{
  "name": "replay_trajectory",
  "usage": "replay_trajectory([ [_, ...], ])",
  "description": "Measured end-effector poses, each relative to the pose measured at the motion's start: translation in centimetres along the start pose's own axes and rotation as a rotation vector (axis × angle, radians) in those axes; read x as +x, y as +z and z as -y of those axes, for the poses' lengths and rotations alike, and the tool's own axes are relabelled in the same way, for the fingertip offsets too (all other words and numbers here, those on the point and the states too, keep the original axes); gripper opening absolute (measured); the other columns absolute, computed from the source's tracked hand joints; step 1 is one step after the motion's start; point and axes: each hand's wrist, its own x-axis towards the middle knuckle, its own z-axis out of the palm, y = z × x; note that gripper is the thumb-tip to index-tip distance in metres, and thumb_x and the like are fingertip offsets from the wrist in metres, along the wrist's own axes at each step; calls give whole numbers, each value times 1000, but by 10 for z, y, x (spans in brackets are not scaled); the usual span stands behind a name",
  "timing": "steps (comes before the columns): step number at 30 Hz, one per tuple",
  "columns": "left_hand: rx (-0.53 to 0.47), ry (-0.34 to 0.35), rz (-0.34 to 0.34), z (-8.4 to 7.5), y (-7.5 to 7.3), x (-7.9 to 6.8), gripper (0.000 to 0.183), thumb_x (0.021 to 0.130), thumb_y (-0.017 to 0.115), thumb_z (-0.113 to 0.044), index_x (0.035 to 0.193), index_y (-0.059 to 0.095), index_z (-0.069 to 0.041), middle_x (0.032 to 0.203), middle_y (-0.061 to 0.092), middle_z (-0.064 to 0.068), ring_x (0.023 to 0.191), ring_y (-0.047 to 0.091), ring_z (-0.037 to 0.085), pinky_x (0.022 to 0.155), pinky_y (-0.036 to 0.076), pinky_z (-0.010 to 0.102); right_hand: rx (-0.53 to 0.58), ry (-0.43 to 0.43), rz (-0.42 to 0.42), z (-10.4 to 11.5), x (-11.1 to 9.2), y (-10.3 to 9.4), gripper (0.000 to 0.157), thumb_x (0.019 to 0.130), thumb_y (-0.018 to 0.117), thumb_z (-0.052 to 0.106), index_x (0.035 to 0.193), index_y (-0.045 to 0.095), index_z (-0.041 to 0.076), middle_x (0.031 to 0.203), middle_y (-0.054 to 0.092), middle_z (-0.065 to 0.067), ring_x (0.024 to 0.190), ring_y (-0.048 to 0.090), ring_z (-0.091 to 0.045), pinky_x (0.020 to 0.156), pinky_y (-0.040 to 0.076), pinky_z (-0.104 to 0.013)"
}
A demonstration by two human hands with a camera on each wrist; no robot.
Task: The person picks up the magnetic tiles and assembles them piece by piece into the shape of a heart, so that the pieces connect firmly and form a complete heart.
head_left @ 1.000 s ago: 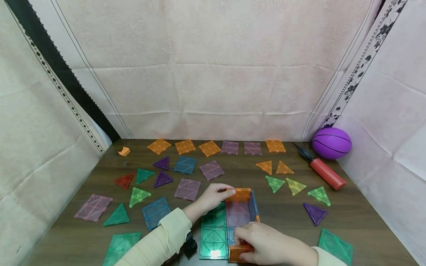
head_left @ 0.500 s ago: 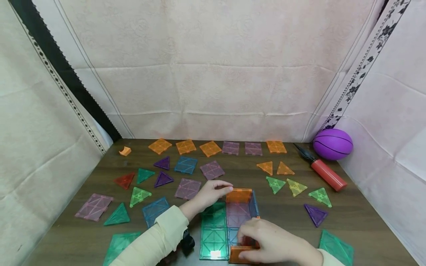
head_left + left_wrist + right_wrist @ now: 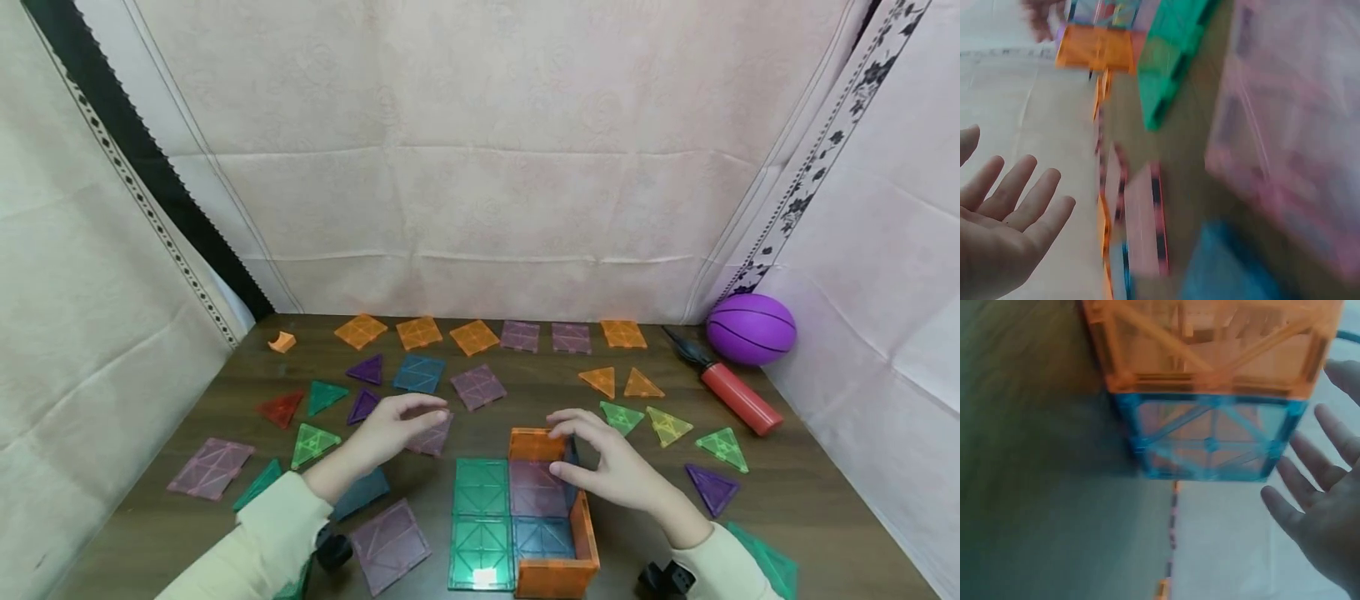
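Observation:
A structure of clear plastic magnetic tiles stands near the front. Its floor has two green tiles [image 3: 482, 487], a purple tile [image 3: 537, 490] and a blue floor tile [image 3: 542, 538]. Orange tiles stand upright at its back, front [image 3: 555, 577] and right, beside an upright blue tile [image 3: 1210, 440] at the back right. My right hand [image 3: 611, 471] is over that back right corner, fingers spread and holding nothing, partly covering the blue wall. My left hand [image 3: 386, 433] hovers left of the structure with its fingers extended, overlapping a flat purple tile [image 3: 432, 437].
Loose square and triangular tiles lie across the table, including a purple square [image 3: 390, 546] by the left wrist and a yellow triangle [image 3: 668, 426]. A red hand pump [image 3: 738, 398] and a purple ball [image 3: 751, 329] are at the back right, near the cloth wall [image 3: 862, 350].
My left hand has left the orange back wall and moved left. My right hand has let go of the orange front wall and shifted up toward the back right corner.

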Motion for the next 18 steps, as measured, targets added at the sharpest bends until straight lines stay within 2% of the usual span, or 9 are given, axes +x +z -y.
replay_trajectory([
  [1, 14, -1, -9, 2, -7, -4, 45, 92, 65, -38, 127, 62, -9, 123, 64, 10, 109, 61, 23, 90, 50, 47, 2, 22, 10, -3, -1, 1, 29, 88, 72, 16, 114, 60, 16, 134, 52, -1, 122, 50, -23, 94, 45, -46],
  [2, 14, -3, -8, 4, -14, -8, 46, 92, 65, -37, 128, 61, -8, 124, 63, 12, 110, 60, 25, 91, 49, 49, 4, 41, 19, -6, -2, 2, 31, 88, 71, 17, 117, 60, 14, 137, 50, -1, 125, 49, -25, 95, 45, -49],
  [5, 44, -6, -4, 12, -32, -20, 50, 92, 66, -34, 131, 57, -4, 124, 63, 15, 108, 61, 27, 88, 50, 47, 27, 83, 38, -13, -5, 6, 38, 89, 70, 19, 125, 58, 12, 143, 45, -2, 129, 45, -29, 97, 43, -53],
  [8, 102, -11, 3, 23, -45, -30, 54, 90, 68, -30, 133, 54, 0, 122, 61, 17, 105, 60, 26, 84, 51, 40, 44, 108, 48, -20, -6, 11, 43, 90, 69, 20, 130, 55, 14, 144, 44, -4, 131, 43, -30, 98, 41, -53],
  [11, 159, -28, 5, 31, -53, -39, 58, 88, 71, -28, 134, 51, 1, 124, 60, 20, 109, 57, 31, 84, 52, 39, 81, 152, 63, -24, -7, 14, 47, 91, 68, 23, 134, 52, 16, 145, 44, -8, 132, 42, -30, 100, 39, -56],
  [14, 211, -49, -3, 41, -59, -45, 62, 86, 74, -26, 135, 49, 2, 126, 58, 22, 112, 54, 36, 87, 50, 45, 124, 214, 74, -24, -7, 16, 51, 91, 68, 24, 138, 49, 18, 146, 44, -7, 134, 40, -30, 101, 37, -59],
  [18, 301, -76, -11, 53, -62, -51, 70, 79, 80, -25, 136, 49, 1, 126, 56, 21, 112, 51, 38, 89, 47, 51, 153, 251, 82, -25, -6, 17, 54, 91, 68, 20, 141, 46, 18, 145, 45, -6, 134, 40, -33, 102, 35, -62],
])
